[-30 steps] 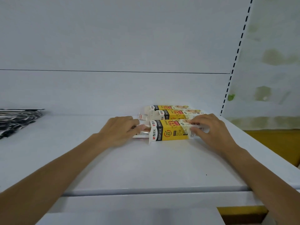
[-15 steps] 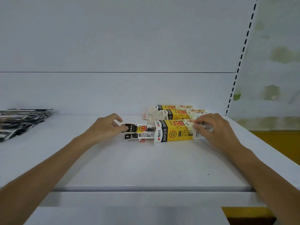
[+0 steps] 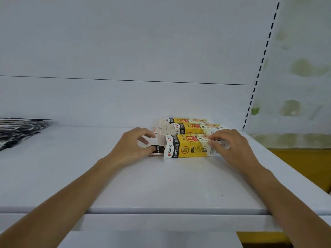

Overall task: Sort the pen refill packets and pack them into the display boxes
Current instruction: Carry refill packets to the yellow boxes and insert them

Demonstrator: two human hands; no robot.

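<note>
A yellow, black and white display box (image 3: 189, 147) lies on its side on the white shelf (image 3: 161, 190), its open end facing left. Refill packets (image 3: 158, 150) with black tops stick out of that opening. My left hand (image 3: 136, 147) pinches the packets at the opening, thumb below and fingers above near the box flap. My right hand (image 3: 231, 149) grips the box's right end, fingers curled over its top. Two more of these boxes (image 3: 189, 127) lie behind it, against the back panel.
A pile of black-and-white packets (image 3: 19, 131) sits at the far left of the shelf. The shelf's front edge (image 3: 161, 211) runs below my forearms. A slotted upright (image 3: 258, 76) marks the shelf's right end, with yellow floor beyond.
My left hand has pushed the packets rightward into the box; half a second ago they stuck out much farther. My right hand has stayed on the box's right end.
</note>
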